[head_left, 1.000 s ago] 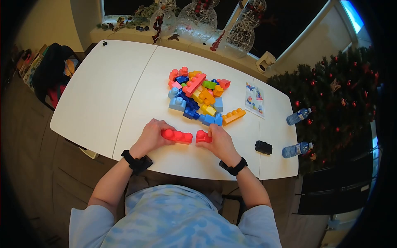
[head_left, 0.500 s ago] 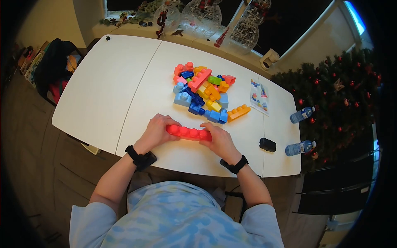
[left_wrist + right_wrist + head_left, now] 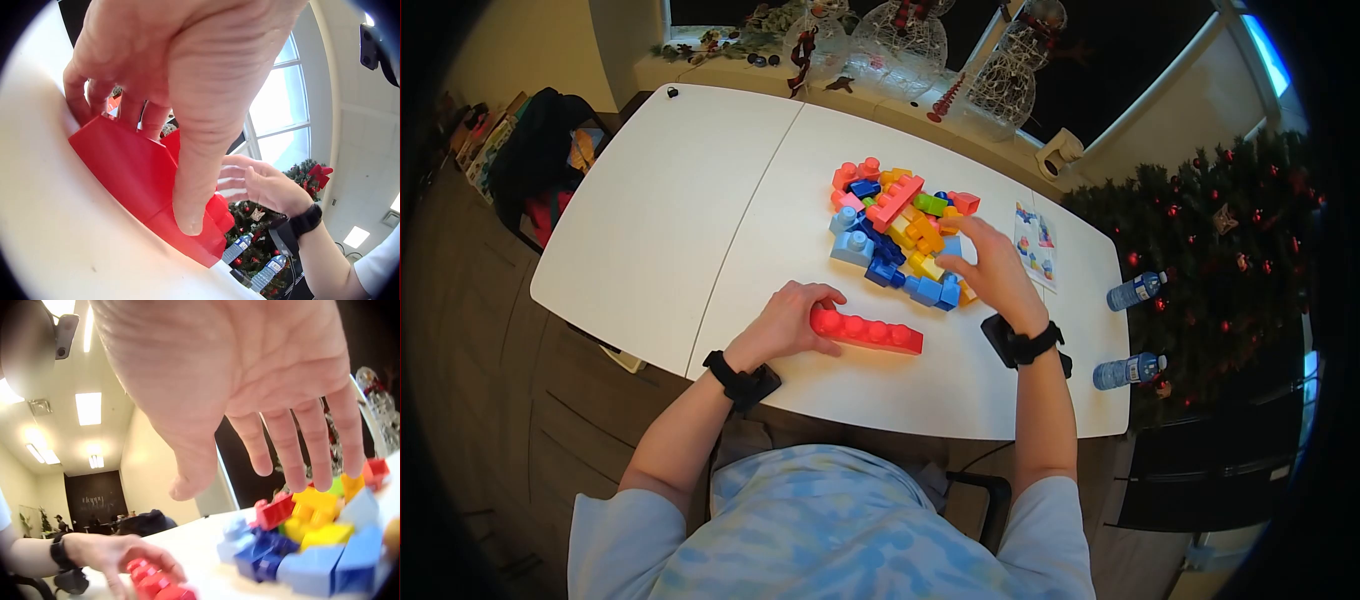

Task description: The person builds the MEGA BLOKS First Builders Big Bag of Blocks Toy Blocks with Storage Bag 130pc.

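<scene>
Two red blocks stand end to end as one row [image 3: 867,331] on the white table, studs up. My left hand [image 3: 786,321] grips the row's left end, thumb on the near side and fingers on the far side, as the left wrist view shows with the red block [image 3: 128,165]. My right hand [image 3: 998,272] is over the right side of a pile of coloured blocks [image 3: 885,252], empty, its fingers apart and extended. In the right wrist view its fingers hang above yellow [image 3: 314,508] and light blue blocks.
A picture sheet [image 3: 1036,245] lies right of the pile. Two water bottles [image 3: 1135,291] lie at the table's right edge. A dark object is partly hidden behind the right wrist. A decorated tree [image 3: 1200,240] stands beyond the right edge.
The separate red blocks have come together in one row. My right hand has let go of its block and moved right and forward to the pile; my left hand keeps its grip.
</scene>
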Available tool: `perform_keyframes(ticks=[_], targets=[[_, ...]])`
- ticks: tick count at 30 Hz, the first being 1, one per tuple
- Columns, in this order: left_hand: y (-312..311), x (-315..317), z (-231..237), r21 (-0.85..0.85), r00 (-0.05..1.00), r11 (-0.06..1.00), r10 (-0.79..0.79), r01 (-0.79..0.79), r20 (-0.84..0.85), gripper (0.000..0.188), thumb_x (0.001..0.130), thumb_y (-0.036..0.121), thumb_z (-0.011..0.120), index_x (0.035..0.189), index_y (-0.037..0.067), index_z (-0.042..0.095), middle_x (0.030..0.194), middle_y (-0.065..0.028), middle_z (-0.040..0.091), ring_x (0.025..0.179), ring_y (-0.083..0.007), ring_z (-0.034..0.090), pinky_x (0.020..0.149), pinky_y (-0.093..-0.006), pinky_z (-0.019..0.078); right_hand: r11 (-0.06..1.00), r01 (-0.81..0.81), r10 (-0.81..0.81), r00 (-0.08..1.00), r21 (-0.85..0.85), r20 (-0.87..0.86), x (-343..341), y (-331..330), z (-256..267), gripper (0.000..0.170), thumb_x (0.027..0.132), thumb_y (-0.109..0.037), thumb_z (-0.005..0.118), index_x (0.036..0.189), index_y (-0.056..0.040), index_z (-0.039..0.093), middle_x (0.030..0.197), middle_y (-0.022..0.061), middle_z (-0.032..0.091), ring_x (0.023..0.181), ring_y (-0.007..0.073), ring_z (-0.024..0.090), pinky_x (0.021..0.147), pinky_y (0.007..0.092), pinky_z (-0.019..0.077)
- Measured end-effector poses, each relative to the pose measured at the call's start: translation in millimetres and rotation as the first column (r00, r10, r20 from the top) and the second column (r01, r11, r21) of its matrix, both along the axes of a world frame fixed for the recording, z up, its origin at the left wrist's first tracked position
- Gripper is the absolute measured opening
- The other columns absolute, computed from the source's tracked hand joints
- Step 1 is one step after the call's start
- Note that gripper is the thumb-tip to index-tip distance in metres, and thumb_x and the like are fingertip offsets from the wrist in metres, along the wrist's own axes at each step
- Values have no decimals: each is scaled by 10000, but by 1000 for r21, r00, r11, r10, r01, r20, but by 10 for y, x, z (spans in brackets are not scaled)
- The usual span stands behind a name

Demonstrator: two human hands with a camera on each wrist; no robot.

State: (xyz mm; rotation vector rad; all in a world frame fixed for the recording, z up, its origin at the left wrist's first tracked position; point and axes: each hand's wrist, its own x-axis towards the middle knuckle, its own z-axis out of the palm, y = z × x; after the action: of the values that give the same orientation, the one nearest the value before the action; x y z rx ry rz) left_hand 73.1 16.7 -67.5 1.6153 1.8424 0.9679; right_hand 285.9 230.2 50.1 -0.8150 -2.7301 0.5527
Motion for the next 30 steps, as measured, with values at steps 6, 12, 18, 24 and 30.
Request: perform_keyframes(ticks=[6,12,18,24,30], targets=[[4,-65,-8,-19,994,998,-54,56,91,676,586,198,979,1178,27,702,1041,-137,727,973,-288,695,918,-370,556,879,-256,226,967,402,120,-836,603,-346,438,818,-57,780,1235,-165,706,1393,118,606,1347,320,522,1077,446,488],[-10,-93,-6,1,989,997,-79,80,127,659,602,185,976,1175,14,699,1041,-143,734,969,-283,704,915,-360,563,818,-341,234,933,464,274,-1218,737,-640,350,757,-14,760,1077,-156,769,1223,41,646,1285,273,550,1009,432,504],[-6,-97,2,-15,988,997,-70,73,139,639,615,183,972,1167,12,700,1044,-144,737,976,-279,710,910,-358,566,871,-280,262,960,404,101,-1128,722,-429,339,750,-68,804,1030,-91,615,1068,101,687,1079,329,660,893,431,532],[9,-101,-35,-23,985,998,-57,61,164,615,620,197,962,1155,23,714,1054,-152,747,982,-293,718,919,-369,571,992,-112,123,959,58,-255,-761,289,14,456,751,-89,832,1094,-70,532,947,162,720,929,344,724,802,378,566],[12,-63,-59,-21,983,999,-31,36,183,548,635,201,942,1115,34,737,1056,-155,757,981,-302,722,914,-374,573,994,-101,101,995,27,15,-516,-207,-301,563,809,-291,826,1267,-102,557,1101,168,704,1011,355,698,860,427,553]])
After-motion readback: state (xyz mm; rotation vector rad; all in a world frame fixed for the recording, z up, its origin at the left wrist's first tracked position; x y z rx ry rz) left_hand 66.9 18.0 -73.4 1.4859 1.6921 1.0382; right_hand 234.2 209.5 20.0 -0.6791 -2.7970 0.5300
